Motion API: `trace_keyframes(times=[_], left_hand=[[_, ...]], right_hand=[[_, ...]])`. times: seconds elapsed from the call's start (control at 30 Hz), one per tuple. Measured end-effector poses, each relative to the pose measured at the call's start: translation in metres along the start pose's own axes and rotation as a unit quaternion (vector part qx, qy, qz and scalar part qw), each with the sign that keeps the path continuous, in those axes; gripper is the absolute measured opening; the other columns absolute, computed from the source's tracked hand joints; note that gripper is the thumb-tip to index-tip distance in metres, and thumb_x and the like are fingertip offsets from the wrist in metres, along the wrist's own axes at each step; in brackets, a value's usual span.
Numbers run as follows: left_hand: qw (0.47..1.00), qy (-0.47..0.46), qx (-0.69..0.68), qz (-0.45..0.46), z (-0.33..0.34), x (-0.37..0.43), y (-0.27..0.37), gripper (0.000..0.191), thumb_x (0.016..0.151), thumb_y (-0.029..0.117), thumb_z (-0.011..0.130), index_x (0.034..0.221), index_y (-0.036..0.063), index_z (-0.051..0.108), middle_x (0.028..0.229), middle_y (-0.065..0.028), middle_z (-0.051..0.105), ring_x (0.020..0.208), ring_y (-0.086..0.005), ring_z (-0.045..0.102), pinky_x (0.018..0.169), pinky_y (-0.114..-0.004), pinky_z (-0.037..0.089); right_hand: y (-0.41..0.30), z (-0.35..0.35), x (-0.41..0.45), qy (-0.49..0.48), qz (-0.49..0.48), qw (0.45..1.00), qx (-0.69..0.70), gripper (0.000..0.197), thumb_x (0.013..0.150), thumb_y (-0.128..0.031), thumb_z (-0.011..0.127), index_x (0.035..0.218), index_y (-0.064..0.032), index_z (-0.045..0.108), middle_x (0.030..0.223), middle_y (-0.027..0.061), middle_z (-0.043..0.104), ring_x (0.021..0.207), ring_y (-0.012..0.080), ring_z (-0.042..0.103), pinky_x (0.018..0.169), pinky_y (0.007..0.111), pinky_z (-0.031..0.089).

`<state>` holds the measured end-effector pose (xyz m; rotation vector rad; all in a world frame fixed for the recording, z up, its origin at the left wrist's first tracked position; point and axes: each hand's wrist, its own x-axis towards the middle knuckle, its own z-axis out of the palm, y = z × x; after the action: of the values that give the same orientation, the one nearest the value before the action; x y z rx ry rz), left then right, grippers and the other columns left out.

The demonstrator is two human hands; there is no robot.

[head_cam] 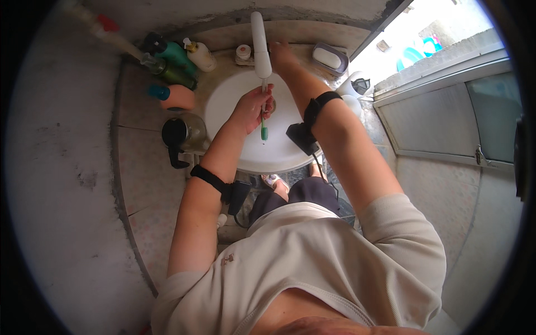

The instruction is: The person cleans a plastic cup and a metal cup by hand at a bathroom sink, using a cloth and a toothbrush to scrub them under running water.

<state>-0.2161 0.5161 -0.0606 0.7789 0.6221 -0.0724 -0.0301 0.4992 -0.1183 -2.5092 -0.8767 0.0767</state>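
Observation:
My left hand holds a green toothbrush over the white washbasin, its bristle head pointing towards me. The handle passes through my fingers beneath the white faucet, with what looks like a thin stream of water coming down on it. My right hand reaches behind the basin, just right of the faucet's base. Its fingers are partly hidden, and whether they grip anything there cannot be told. A black strap with a small device is on each forearm.
Left of the basin stand a cream pump bottle, green bottles, an orange bottle and a black-lidded jug. A small round jar stands behind. At right are a soap dish, white containers and an opened window.

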Motion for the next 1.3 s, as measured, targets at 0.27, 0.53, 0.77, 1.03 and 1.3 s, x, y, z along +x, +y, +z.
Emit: trace_keyframes(times=[0.27, 0.53, 0.77, 1.03, 1.3], left_hand=[[0.998, 0.022, 0.066, 0.008, -0.039, -0.011, -0.016, 0.018, 0.091, 0.018, 0.051, 0.107, 0.0115, 0.057, 0.081, 0.0011, 0.056, 0.072, -0.0126, 0.052, 0.064, -0.026, 0.042], [0.950, 0.167, 0.264, 0.016, -0.055, -0.012, -0.029, 0.028, 0.086, 0.033, 0.060, 0.107, 0.0145, 0.060, 0.092, 0.0000, 0.058, 0.081, -0.0149, 0.050, 0.077, -0.030, 0.038], [0.994, 0.041, -0.104, 0.016, -0.056, -0.017, -0.051, 0.031, 0.088, 0.038, 0.056, 0.111, 0.0175, 0.056, 0.116, -0.0011, 0.053, 0.099, -0.0162, 0.047, 0.082, -0.030, 0.037], [0.994, -0.006, -0.067, 0.088, 0.043, -0.035, -0.033, 0.050, 0.092, 0.046, 0.049, 0.128, 0.0122, 0.045, 0.125, -0.0051, 0.048, 0.117, -0.0180, 0.042, 0.093, -0.031, 0.035], [0.855, 0.037, 0.462, 0.234, 0.147, -0.005, -0.046, 0.092, 0.077, 0.043, 0.069, 0.142, -0.0006, 0.020, 0.143, -0.0199, 0.030, 0.133, -0.0306, 0.029, 0.107, -0.037, 0.026]], right_hand=[[-0.017, -0.020, 0.013, -0.146, 0.077, 0.982, -0.089, 0.033, 0.092, -0.018, 0.042, 0.119, -0.0015, 0.053, 0.117, 0.0217, 0.057, 0.105, 0.0318, 0.060, 0.083, 0.043, 0.050], [-0.029, -0.024, -0.085, -0.131, -0.011, 0.991, 0.005, 0.044, 0.079, -0.013, 0.056, 0.119, 0.0042, 0.046, 0.117, 0.0301, 0.048, 0.103, 0.0429, 0.055, 0.087, 0.045, 0.047], [-0.052, -0.094, -0.171, -0.314, -0.085, 0.946, 0.006, 0.020, 0.080, -0.016, 0.055, 0.091, -0.0036, 0.067, 0.089, 0.0167, 0.067, 0.084, 0.0317, 0.066, 0.074, 0.039, 0.052], [-0.003, -0.185, -0.179, -0.173, -0.213, 0.961, -0.030, 0.032, 0.086, -0.009, 0.047, 0.118, -0.0080, 0.052, 0.092, 0.0136, 0.063, 0.083, 0.0315, 0.064, 0.068, 0.041, 0.052], [0.132, -0.274, -0.132, -0.098, -0.068, 0.993, -0.007, 0.029, 0.084, -0.027, 0.060, 0.098, -0.0028, 0.054, 0.086, 0.0180, 0.065, 0.083, 0.0350, 0.063, 0.074, 0.043, 0.050]])
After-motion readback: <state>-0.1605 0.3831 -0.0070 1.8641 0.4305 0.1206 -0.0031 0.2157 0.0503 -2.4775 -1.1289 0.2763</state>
